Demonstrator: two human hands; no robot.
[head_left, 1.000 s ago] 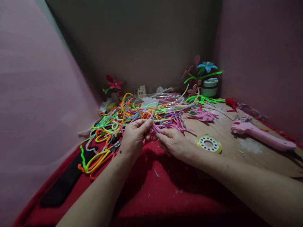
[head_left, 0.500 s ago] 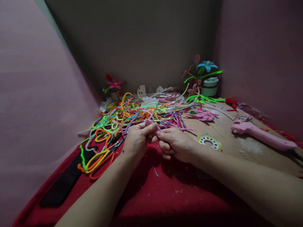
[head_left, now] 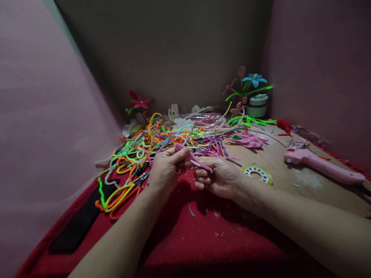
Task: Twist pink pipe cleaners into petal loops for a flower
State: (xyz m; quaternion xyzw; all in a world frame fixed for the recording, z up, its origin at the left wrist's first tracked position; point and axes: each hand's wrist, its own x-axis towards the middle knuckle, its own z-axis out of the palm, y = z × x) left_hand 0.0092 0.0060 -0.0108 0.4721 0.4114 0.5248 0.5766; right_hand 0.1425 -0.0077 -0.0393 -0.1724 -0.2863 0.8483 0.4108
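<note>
A pink pipe cleaner (head_left: 199, 165), bent double at its left end, stretches between my two hands over the red cloth. My left hand (head_left: 165, 170) is closed, pinching it between thumb and finger near the bend. My right hand (head_left: 218, 175) is closed around the other end, its fingers curled, with part of the strand lying over the thumb side. Just beyond my hands spreads a tangled heap of colourful pipe cleaners (head_left: 162, 139). Scissors with red-orange handles (head_left: 117, 214) lie left of my left hand, partly under the strands.
On the right, a board (head_left: 278, 193) carries a roll of tape (head_left: 257, 174), a pink glue gun (head_left: 324, 164) and a pink bundle (head_left: 249, 140). A black flat object (head_left: 75, 224) lies at left. Pipe-cleaner flowers (head_left: 254, 80) and a lidded container (head_left: 257, 106) stand at the back.
My hands have drawn slightly apart, and more of the pink pipe cleaner shows between them. Its strand now crosses over my right hand. The things on the table stay put.
</note>
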